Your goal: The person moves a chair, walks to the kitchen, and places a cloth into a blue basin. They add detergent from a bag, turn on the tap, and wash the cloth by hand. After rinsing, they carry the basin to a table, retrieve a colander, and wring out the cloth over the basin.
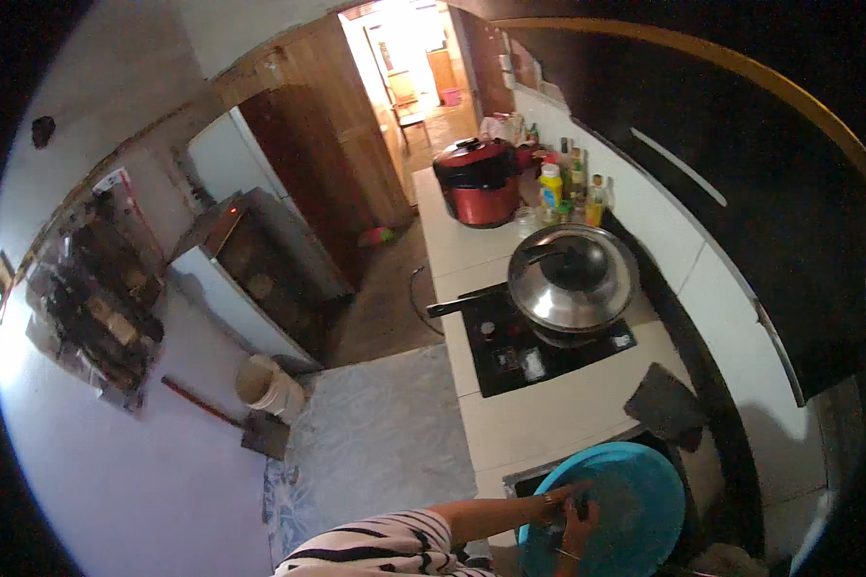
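A round turquoise plastic basin (639,498) stands over the sink opening at the lower right. Inside its rim my left hand (561,499) reaches in from the left, a bracelet at its wrist. My right hand (581,530) comes up from the bottom edge and also wears a bracelet. The hands meet around a small dark thing (582,503), too blurred to name, that both seem to grip. What the basin holds cannot be made out. Beyond it, a wok with a domed metal lid (566,306) sits on a black cooktop (501,360), its handle pointing left.
A dark cloth (665,407) lies between basin and cooktop, near the wall. A red electric pressure cooker (480,202), a glass jar (526,220) and several bottles (550,189) stand farther along the counter. Across the floor are a white bucket (263,389) and a shovel (263,433).
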A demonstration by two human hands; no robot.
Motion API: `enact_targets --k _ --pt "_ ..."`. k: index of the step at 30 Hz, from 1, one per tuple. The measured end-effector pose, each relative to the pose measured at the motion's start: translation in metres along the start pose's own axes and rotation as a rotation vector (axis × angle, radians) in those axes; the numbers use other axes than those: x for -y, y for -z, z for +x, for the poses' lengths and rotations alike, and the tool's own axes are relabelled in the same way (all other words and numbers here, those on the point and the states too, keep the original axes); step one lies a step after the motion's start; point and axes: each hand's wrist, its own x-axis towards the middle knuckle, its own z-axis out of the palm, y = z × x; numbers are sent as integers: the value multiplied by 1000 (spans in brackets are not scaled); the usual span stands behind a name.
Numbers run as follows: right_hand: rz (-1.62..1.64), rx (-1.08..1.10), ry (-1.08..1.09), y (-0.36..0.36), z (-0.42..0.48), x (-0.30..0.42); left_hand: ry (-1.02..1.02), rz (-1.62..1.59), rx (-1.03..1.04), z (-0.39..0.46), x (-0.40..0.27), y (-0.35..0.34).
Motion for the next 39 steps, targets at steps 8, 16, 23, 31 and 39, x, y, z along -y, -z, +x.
enact_targets --k 8,16,23,31,39 --pt "-426 -321 291 -12 42 -19 2 294 15 14 19 -38" --pt "-491 -147 255 -7 70 -42 -344 771 -245 4 7 -37" --pt "-328 9 186 -17 60 -48 -303 706 -271 5 41 20" --pt "153 -13 174 -3 -9 -20 -174 448 16 -23 -18 -25" --pt "-372 -341 127 19 22 5 153 195 -169 -7 3 -17"
